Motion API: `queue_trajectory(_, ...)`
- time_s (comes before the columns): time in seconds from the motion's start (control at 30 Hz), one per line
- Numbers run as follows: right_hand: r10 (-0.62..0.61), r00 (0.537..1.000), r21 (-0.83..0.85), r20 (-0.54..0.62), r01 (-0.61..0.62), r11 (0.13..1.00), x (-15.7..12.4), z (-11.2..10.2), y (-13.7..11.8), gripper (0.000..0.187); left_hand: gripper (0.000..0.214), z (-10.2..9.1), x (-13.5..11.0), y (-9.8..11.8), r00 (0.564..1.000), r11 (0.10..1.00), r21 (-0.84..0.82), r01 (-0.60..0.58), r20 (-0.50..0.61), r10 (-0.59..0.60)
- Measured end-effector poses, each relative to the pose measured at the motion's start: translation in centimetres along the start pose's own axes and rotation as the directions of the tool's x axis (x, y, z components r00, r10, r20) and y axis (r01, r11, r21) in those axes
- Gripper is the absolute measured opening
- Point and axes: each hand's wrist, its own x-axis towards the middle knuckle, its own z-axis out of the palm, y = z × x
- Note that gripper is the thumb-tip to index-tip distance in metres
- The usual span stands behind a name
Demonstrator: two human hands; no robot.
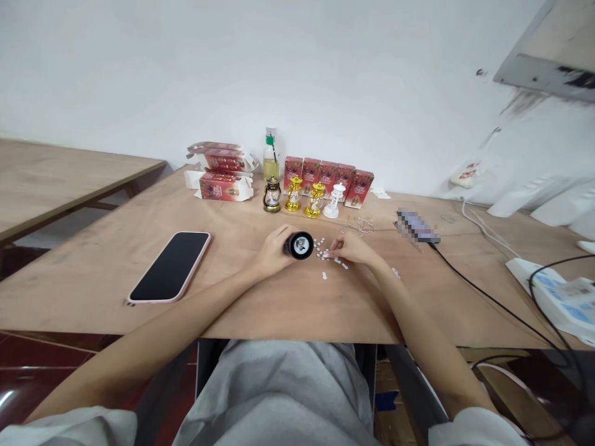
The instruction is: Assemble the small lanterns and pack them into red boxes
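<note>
My left hand (275, 251) is wrapped round a black mini lantern (292, 244), tipped so that its round base with a pale disc inside faces me. Its upper part is hidden from view. Just to the right, the fingertips of my right hand (349, 248) are pinched together low over the table, among small silvery round pieces like button cells (320, 254). What sits between those fingertips is too small to make out. A few small white tabs (324, 275) lie nearer to me, below the right hand.
Behind my hands stand a bronze lantern (272, 196), two gold lanterns (293, 194) and a white lantern (334, 201). Several red boxes (330, 178), opened cartons (226, 186) and a bottle (271, 166) line the wall. Phones lie left (171, 267) and right (418, 227); thin wires (360, 225) and a power strip (553, 297) also lie right.
</note>
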Motion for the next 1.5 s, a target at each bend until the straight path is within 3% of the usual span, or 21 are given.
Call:
queue_trajectory(0.2, -0.02, 0.999, 0.043, 0.047, 0.018, 0.999, 0.0, 0.3, 0.0, 0.023, 0.026, -0.1, 0.1, 0.1, 1.0, 1.0, 0.01, 0.017, 0.011, -0.017)
queue_trajectory(0.57, -0.078, 0.994, -0.053, 0.082, 0.083, 0.995, -0.1, 0.2, -0.2, 0.02, 0.028, -0.1, 0.0, 0.1, 0.999, 0.999, 0.01, 0.031, 0.013, -0.031)
queue_trajectory(0.67, -0.093, 0.993, 0.022, 0.079, 0.092, 0.996, -0.2, 0.1, -0.3, 0.023, 0.028, -0.1, 0.0, 0.1, 1.0, 1.0, 0.007, 0.023, 0.013, -0.023)
queue_trajectory(0.77, -0.101, 0.995, 0.185, -0.004, 0.1, 0.978, -0.2, -0.1, -0.4, 0.027, 0.027, -0.1, 0.0, 0.0, 1.0, 1.0, -0.001, 0.003, 0.006, -0.003)
queue_trajectory(0.87, -0.053, 0.994, 0.494, -0.099, 0.095, 0.864, 0.1, 0.0, -0.3, 0.026, 0.027, -0.1, 0.0, 0.0, 1.0, 1.0, 0.002, 0.01, 0.012, -0.01)
queue_trajectory(0.97, 0.034, 0.995, 0.8, -0.092, 0.054, 0.598, 0.6, 0.2, 0.1, 0.021, 0.028, -0.1, 0.0, 0.1, 1.0, 1.0, 0.003, 0.012, 0.007, -0.012)
queue_trajectory(1.07, 0.114, 0.99, 0.902, -0.079, 0.023, 0.432, 1.1, 0.6, 0.6, 0.01, 0.027, -0.1, 0.0, 0.1, 1.0, 1.0, -0.005, -0.006, 0.002, 0.006)
queue_trajectory(1.17, 0.173, 0.98, 0.916, -0.102, 0.025, 0.401, 1.5, 1.0, 0.9, 0.004, 0.027, -0.1, 0.1, 0.1, 1.0, 1.0, -0.009, -0.01, 0.0, 0.01)
queue_trajectory(1.27, 0.209, 0.97, 0.924, -0.126, 0.038, 0.38, 1.6, 1.4, 1.0, 0.012, 0.027, -0.1, 0.1, 0.0, 1.0, 1.0, -0.007, -0.004, 0.002, 0.004)
queue_trajectory(1.5, 0.219, 0.951, 0.92, -0.216, 0.123, 0.372, 1.2, 1.9, 0.1, 0.009, 0.027, 0.0, 0.0, -0.1, 1.0, 1.0, -0.002, -0.016, -0.003, 0.016)
